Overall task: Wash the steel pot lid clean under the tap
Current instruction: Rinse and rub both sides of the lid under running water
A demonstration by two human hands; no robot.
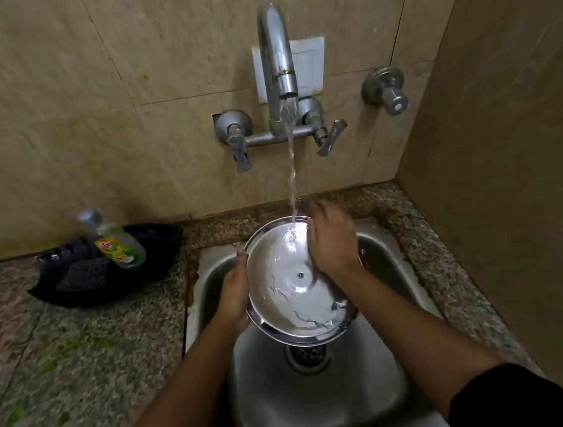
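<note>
soap bottle lying in black tray on worktop | left hand gripping lid edge | lid over sink (foam smears on it) under tap stream | right hand flat on lid, fingers spread

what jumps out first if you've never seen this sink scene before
The eye goes first to the steel pot lid at the centre, held over the sink, with water from the tap splashing on its upper part and white foam streaking its lower part. The left hand grips its left rim and the right hand rubs its right side. A soap bottle lies in a black tray to the left.
</note>
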